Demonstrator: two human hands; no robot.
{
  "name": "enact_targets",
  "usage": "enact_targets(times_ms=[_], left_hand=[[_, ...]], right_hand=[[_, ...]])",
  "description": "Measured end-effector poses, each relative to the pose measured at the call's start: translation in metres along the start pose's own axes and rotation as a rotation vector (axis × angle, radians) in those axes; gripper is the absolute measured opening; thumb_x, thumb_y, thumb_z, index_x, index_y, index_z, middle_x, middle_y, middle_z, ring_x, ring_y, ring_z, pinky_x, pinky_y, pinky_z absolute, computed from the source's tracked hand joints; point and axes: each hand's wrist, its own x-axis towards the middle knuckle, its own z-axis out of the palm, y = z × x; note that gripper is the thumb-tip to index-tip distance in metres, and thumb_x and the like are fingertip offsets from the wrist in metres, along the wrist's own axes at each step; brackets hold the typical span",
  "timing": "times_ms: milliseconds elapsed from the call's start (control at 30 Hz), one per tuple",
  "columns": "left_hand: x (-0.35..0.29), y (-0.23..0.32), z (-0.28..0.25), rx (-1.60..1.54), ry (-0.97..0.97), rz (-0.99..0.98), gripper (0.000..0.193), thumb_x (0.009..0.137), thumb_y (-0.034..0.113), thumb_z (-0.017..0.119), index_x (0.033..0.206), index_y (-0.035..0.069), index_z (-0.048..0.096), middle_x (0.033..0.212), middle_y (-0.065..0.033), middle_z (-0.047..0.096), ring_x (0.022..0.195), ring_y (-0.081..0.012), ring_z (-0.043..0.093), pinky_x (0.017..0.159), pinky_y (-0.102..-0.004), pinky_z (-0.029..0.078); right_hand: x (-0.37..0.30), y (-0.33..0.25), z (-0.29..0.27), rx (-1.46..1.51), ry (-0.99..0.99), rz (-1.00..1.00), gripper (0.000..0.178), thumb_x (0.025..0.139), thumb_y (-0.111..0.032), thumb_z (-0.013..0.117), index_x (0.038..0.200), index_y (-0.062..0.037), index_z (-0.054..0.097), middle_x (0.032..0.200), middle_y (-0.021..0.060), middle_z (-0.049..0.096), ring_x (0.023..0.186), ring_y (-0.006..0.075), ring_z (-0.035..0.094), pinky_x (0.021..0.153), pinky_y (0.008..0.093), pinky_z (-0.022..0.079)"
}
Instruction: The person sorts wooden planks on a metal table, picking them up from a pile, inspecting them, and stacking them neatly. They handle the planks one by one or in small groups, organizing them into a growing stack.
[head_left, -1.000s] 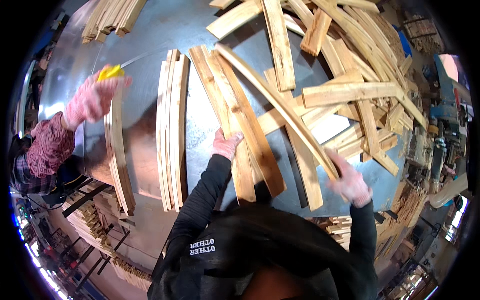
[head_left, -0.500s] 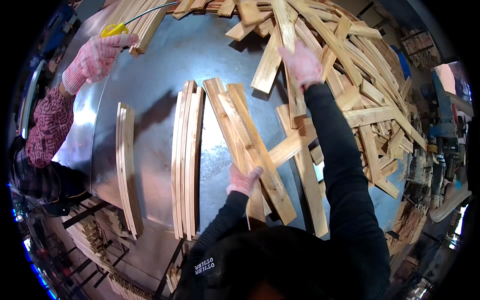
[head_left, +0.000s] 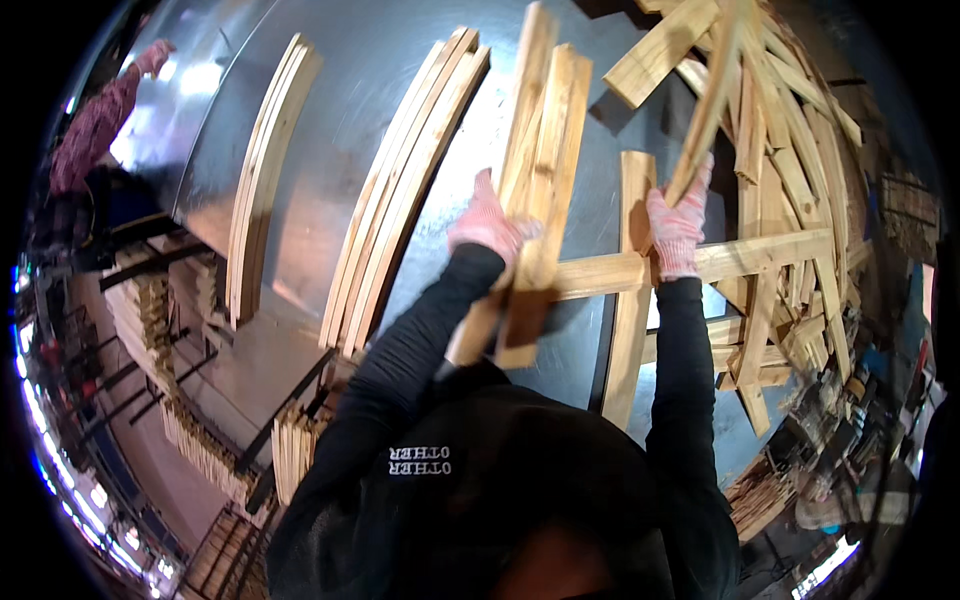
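Observation:
Both my hands wear pink-and-white knit gloves. My left hand (head_left: 488, 228) is closed round a wooden slat (head_left: 527, 95) that slants up and away from me. Beside that slat, and touching my fingers, lie more slats (head_left: 563, 130) at a slightly different angle. On the right, my right hand (head_left: 680, 225) grips the near end of a long curved slat (head_left: 718, 85), which points up and away over the pile. Close to this hand, one slat (head_left: 628, 330) lies lengthwise across a crosswise slat (head_left: 590, 277). The lower ends of the left-hand slats lie in shadow near my body.
A metal table (head_left: 400, 210) carries a neat row of slats (head_left: 405, 190) and a smaller stack (head_left: 270, 180). A loose heap of slats (head_left: 790, 130) covers the right side. Another person's gloved hand (head_left: 152, 58) is at the far left. Stacked wood (head_left: 140, 320) stands below the table's edge.
My right hand has come back from the heap toward me, bringing a curved slat. My left hand has shifted up along its slats, which now lean the other way. The view has turned.

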Motion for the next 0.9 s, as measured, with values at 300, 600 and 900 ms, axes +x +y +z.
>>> enact_targets(times_ms=[300, 600, 900], left_hand=[[-0.044, -0.046, 0.025, 0.068, -0.174, -0.087, 0.099, 0.075, 0.053, 0.075, 0.145, -0.002, 0.03, 0.125, -0.0291, 0.057, 0.119, -0.0373, 0.056, 0.099, -0.0395, 0.045], [-0.064, -0.062, -0.041, 0.645, 0.138, 0.004, 0.073, 0.084, 0.031, 0.069, 0.142, 0.002, 0.035, 0.121, -0.0263, 0.057, 0.108, -0.0398, 0.06, 0.09, -0.0485, 0.049], [-0.067, -0.146, -0.16, 0.328, 0.389, -0.108, 0.072, 0.087, 0.058, 0.059, 0.131, 0.001, 0.052, 0.119, -0.0253, 0.061, 0.115, -0.0376, 0.057, 0.1, -0.0448, 0.042]], right_hand=[[-0.167, -0.08, 0.052, 0.207, -0.264, 0.192, 0.079, 0.087, -0.028, 0.067, 0.147, 0.004, 0.026, 0.129, 0.0233, 0.053, 0.115, 0.032, 0.056, 0.098, 0.0364, 0.045], [-0.155, -0.068, 0.06, 0.361, -0.376, 0.334, 0.091, 0.076, -0.021, 0.071, 0.148, 0.007, 0.022, 0.143, 0.0293, 0.04, 0.13, 0.0391, 0.045, 0.108, 0.0366, 0.038], [-0.163, -0.168, 0.153, 0.545, -0.427, 0.28, 0.097, 0.08, -0.025, 0.071, 0.15, 0.0065, 0.011, 0.15, 0.0277, 0.03, 0.139, 0.0362, 0.032, 0.115, 0.0354, 0.027]])
